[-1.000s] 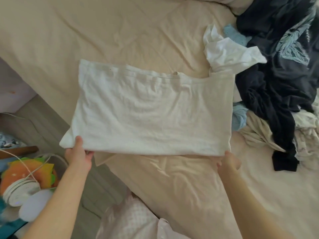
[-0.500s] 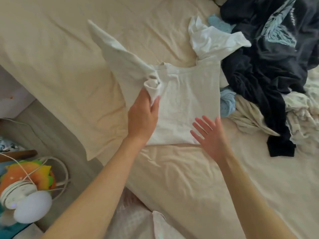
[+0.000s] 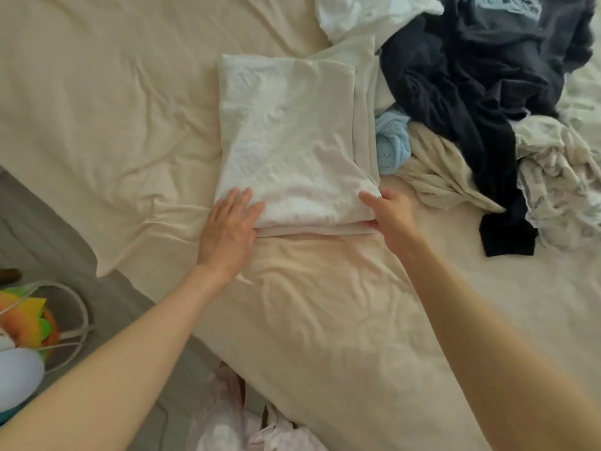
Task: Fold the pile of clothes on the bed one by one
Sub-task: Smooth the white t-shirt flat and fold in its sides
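A cream, wrinkled bed (image 3: 113,102) ran out of frame on every side. At far right a tangled pile (image 3: 481,102) of dark, pale-blue and off-white clothes was cut off. Mid-bed lay the folded white shirt (image 3: 289,141), a soft rectangle, long axis near to far. The left hand (image 3: 227,229) pressed flat, fingers spread, on its near-left corner; the right hand (image 3: 388,216) pinched its near-right corner.

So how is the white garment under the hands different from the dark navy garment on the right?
The white garment lies folded in a flat, neat rectangle; the dark navy garment lies crumpled and unfolded. The white one sits apart, under the left hand and right hand; no hand touches the navy one, which is tangled with other clothes in the pile. Both rest on the cream bed sheet.
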A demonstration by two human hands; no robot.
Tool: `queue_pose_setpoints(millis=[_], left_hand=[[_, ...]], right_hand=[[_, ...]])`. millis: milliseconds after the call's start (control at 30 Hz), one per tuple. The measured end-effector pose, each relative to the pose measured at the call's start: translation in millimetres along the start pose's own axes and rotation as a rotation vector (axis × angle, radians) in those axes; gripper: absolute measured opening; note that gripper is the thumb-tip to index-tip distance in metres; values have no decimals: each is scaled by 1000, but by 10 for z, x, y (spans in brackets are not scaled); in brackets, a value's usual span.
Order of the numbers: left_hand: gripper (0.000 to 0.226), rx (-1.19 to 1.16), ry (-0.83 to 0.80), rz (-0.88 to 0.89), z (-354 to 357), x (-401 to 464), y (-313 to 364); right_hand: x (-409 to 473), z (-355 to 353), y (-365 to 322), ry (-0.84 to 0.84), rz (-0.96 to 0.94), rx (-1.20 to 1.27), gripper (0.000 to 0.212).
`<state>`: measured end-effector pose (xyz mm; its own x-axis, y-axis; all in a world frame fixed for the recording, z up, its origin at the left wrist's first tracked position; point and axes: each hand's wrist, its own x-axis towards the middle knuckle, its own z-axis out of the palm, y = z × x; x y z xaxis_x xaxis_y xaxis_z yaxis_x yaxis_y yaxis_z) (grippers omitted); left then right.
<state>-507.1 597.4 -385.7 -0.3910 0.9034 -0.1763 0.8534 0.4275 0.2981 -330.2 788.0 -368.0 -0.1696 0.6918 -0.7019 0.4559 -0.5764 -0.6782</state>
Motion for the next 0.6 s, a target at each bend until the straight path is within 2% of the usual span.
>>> queue_pose_setpoints(millis=[67, 167, 267, 333, 367, 467, 600], left_hand=[[22, -46, 104, 15, -16, -51, -10], [21, -64, 183, 53, -4, -145, 14], [26, -22, 138, 118, 47, -230, -2], [21, 14, 85, 142, 68, -261, -58], [25, 23, 55, 134, 73, -266, -100], [56, 45, -12, 90, 60, -240, -228], [62, 70, 23, 89, 53, -175, -307]], right_hand=[[-36, -7, 15, 52, -49, -33, 4], [-126, -104, 127, 99, -64, -17, 10], [-148, -192, 227, 105, -35, -43, 10], [-84, -200, 242, 115, -1, -79, 9], [-42, -190, 244, 117, 20, -100, 7], [70, -145, 269, 133, 77, -144, 10], [128, -114, 264, 60, 118, -57, 27]])
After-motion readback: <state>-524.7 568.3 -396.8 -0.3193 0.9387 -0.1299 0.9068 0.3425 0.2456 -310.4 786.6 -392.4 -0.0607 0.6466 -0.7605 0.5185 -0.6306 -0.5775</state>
